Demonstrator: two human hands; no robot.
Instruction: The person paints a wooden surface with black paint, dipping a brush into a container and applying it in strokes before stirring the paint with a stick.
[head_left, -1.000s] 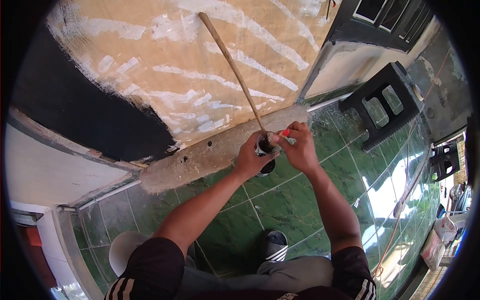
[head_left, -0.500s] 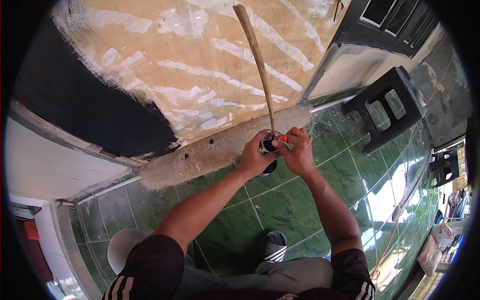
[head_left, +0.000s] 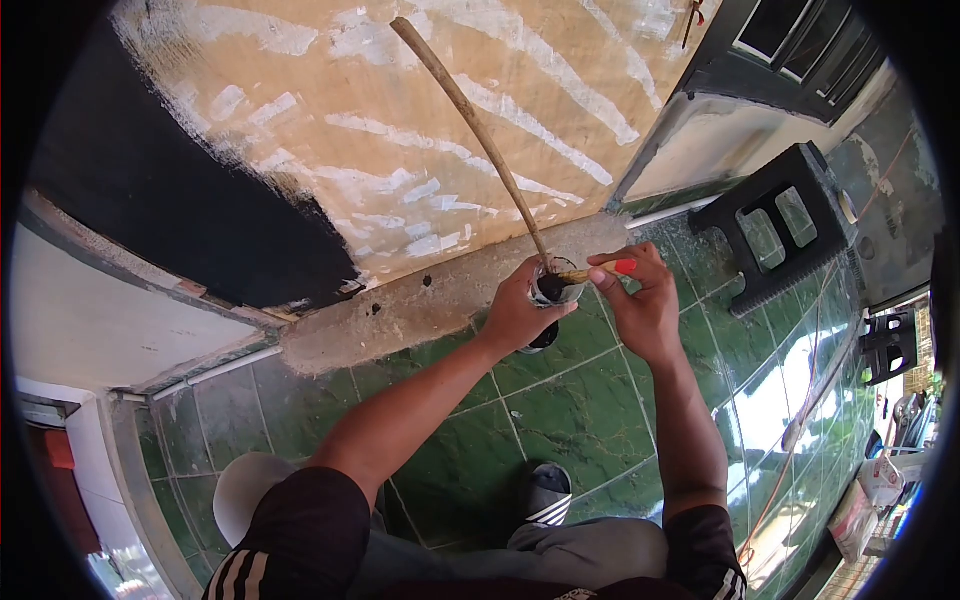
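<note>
My left hand (head_left: 514,318) is wrapped round a clear cup (head_left: 571,293) with black paint (head_left: 551,287) inside. A long, bare wooden stick (head_left: 478,122) rises from the cup's far side, leaning left across the board; its lower end is hidden at the cup. My right hand (head_left: 645,300) pinches a paintbrush (head_left: 600,273) with a light wooden handle and a red end. The brush lies nearly level, its dark bristles over or in the cup's mouth. Below the cup, partly covered by my left hand, sits a dark round object (head_left: 543,338).
Ahead stands a tan board (head_left: 290,90) with white strokes and a large black painted area (head_left: 180,190). A black plastic stool (head_left: 775,225) is at the right on green tiles (head_left: 570,400). A cable (head_left: 800,420) runs along the right-hand floor. My sandalled foot (head_left: 548,490) is below.
My right hand has shifted right and slightly up, bringing more of the brush into sight at the cup. The stick's top has swung left while my left hand keeps the cup.
</note>
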